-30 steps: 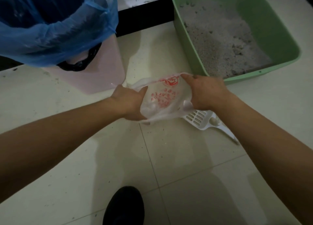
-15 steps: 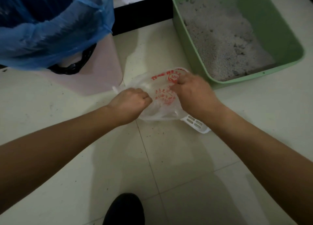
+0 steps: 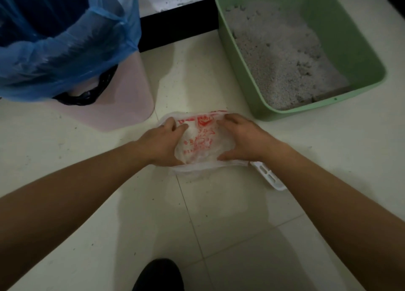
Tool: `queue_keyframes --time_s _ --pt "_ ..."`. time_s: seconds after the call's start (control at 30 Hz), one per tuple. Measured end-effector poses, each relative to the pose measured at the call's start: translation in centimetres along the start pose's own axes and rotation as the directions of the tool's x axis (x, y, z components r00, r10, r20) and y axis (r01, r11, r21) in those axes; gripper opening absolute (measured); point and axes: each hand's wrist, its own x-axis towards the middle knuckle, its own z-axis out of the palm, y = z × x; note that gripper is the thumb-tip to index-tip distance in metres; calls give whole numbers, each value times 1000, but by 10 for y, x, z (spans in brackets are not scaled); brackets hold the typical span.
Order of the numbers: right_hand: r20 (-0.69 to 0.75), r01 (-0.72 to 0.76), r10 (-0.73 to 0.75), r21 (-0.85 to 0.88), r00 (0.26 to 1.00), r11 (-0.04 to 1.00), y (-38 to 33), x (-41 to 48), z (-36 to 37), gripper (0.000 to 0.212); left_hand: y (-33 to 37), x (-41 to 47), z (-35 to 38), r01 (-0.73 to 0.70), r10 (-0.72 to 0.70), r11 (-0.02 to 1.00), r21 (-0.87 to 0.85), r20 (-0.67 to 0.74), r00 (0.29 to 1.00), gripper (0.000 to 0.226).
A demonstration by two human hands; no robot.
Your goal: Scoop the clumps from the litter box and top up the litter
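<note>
The plastic bag (image 3: 200, 142), translucent with red print, lay on the tiled floor (image 3: 219, 214) between the two hands, in front of the litter box (image 3: 355, 45) and just right of the bin (image 3: 127, 93). The left hand (image 3: 161, 144) had its grip clamped on the bag's left side, fingers curled over the far edge. The right hand (image 3: 246, 139) had its grip clamped on the right side, fingers over the top edge and thumb low against the near edge. The bag's printed middle bulged in the gap between the two grips, and a loose fold of it trailed onto the floor below them.

The white scoop (image 3: 270, 177) lay on the floor at the bag's right end, partly hidden under the right forearm. The green litter box stood beyond the right hand, apart from it, with grey litter (image 3: 280, 58) spread unevenly inside. The pink bin carried a blue liner (image 3: 65, 49) draped over its rim. A dark shoe (image 3: 157, 275) showed at the bottom edge.
</note>
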Motion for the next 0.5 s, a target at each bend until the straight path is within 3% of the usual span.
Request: queue_keyframes --time_s 0.07,0.1,0.17,0.23,0.27,0.33,0.4,0.5 --pt "-265 125 -97 91 959 988 9 -10 1 55 0 1 0 -2 2 1000 1 -32 999 110" --pt "-427 183 -134 76 894 980 14 -19 3 37 0 1 1 -2 2 1000 4 -38 999 107" --pt "-624 192 -109 67 774 979 23 -40 7 22 0 3 1 14 -14 1000 -3 -42 999 102" --pt "-636 97 -27 76 771 992 36 -63 10 38 1 5 1 33 -33 999 -1 -45 998 97" --pt "-590 28 5 48 807 998 44 -74 12 57 2 6 1 48 -47 999 7 -48 998 95" --pt "-403 -117 98 -22 910 993 58 -93 13 109 6 10 0 79 -77 996 28 -73 994 90" --pt "-214 -233 216 -57 953 971 66 -112 15 144 12 14 -1 107 -103 993 51 -75 992 88" --pt "-122 -319 309 -76 943 945 77 -134 25 151 20 19 -6 163 -160 985 55 -53 986 82"
